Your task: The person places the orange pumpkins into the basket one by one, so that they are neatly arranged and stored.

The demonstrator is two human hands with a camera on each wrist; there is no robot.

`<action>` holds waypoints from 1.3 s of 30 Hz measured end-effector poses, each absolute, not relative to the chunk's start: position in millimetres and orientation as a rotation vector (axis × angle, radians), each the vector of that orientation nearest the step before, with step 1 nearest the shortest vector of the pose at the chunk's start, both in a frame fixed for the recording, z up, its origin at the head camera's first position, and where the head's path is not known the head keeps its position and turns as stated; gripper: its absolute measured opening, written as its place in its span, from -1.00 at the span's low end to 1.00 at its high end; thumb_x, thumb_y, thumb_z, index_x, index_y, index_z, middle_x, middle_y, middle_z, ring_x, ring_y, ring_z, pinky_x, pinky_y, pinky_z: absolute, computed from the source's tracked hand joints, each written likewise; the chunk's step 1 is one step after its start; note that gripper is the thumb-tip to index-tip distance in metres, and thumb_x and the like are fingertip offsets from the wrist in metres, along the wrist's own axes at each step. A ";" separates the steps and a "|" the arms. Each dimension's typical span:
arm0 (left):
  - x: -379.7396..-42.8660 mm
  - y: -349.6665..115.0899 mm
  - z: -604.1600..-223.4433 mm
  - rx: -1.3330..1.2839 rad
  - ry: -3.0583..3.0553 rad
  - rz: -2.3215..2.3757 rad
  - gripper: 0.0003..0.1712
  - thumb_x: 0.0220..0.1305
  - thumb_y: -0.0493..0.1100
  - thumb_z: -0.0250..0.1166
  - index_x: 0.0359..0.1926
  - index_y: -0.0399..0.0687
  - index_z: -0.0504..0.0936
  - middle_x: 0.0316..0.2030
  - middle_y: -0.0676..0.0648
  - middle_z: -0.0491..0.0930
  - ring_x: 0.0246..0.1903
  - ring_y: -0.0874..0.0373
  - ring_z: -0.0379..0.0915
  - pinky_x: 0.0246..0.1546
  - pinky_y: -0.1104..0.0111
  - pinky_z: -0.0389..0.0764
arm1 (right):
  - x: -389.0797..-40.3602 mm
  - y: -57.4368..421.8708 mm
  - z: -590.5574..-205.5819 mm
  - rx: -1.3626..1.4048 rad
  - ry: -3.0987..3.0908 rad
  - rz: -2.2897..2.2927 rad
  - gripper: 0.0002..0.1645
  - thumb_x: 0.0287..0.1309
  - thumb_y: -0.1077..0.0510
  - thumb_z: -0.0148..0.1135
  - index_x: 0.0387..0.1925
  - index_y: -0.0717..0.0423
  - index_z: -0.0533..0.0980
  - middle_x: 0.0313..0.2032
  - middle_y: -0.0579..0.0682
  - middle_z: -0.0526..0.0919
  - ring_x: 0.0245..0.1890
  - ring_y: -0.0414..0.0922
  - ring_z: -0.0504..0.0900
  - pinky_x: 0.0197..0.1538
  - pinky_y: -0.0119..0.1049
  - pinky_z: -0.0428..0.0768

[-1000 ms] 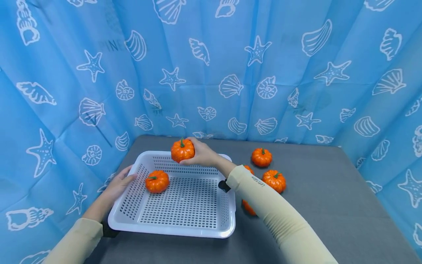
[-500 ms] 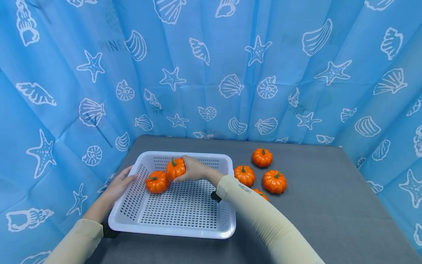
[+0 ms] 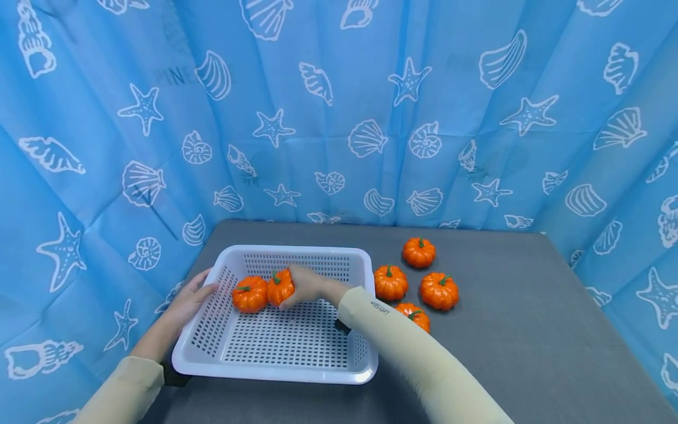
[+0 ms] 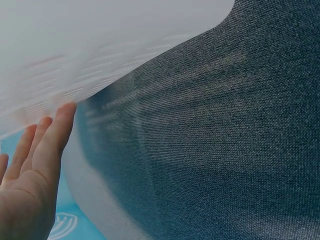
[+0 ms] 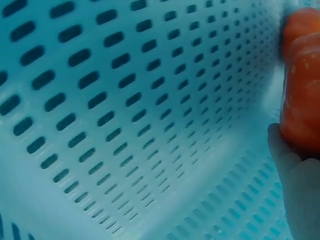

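Observation:
My right hand (image 3: pixel 307 284) holds a small orange pumpkin (image 3: pixel 280 287) with a green stem, down inside the white perforated basket (image 3: pixel 275 372). Just left of it, a second pumpkin (image 3: pixel 250 294) rests on the basket floor. In the right wrist view, my thumb lies against the shiny side of the held pumpkin (image 5: pixel 302 100); the other fingers are hidden. My left hand (image 3: pixel 192 299) is at the basket's left rim. Its fingers (image 4: pixel 47 145) look fairly straight in the left wrist view, their tips against the basket's outer side.
Right of the basket, several more pumpkins sit on the dark grey table (image 3: pixel 508 306), including a rear one (image 3: pixel 419 252), one by the basket (image 3: pixel 390 282) and one partly behind the right sleeve (image 3: pixel 413 316). A blue shell-patterned curtain (image 3: pixel 339 118) borders the table.
The right hand has lowered the pumpkin from above the basket's back rim down into it, beside the other pumpkin. The left hand has stayed at the rim.

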State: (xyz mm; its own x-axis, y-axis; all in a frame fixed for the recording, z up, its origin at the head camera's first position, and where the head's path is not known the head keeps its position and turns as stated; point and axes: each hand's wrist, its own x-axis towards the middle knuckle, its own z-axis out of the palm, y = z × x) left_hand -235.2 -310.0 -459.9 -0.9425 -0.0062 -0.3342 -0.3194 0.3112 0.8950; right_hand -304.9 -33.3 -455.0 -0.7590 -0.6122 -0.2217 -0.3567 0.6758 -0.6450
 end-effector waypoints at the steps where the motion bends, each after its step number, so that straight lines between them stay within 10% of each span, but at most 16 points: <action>1: -235.2 -310.3 -460.2 -0.290 2.310 1.678 -0.12 0.35 0.26 0.01 0.49 0.29 -0.27 0.28 -0.40 0.23 -0.15 -0.07 0.63 -0.29 -0.04 0.67 | -304.5 -34.2 -456.1 -0.744 2.473 -0.815 0.01 -0.14 -0.10 0.50 0.29 0.10 0.21 0.14 -0.01 0.47 0.06 -0.14 0.49 0.19 -0.27 0.49; 39: -236.6 -310.3 -461.3 -0.302 2.286 1.705 -0.14 0.35 0.25 0.02 0.49 0.31 -0.23 0.29 -0.39 0.23 -0.15 -0.06 0.63 -0.27 -0.04 0.67 | -300.6 -36.0 -467.2 -0.709 2.604 -0.300 0.12 -0.25 -0.44 0.37 0.24 0.10 0.23 0.06 0.00 0.46 -0.02 -0.16 0.46 0.23 -0.26 0.45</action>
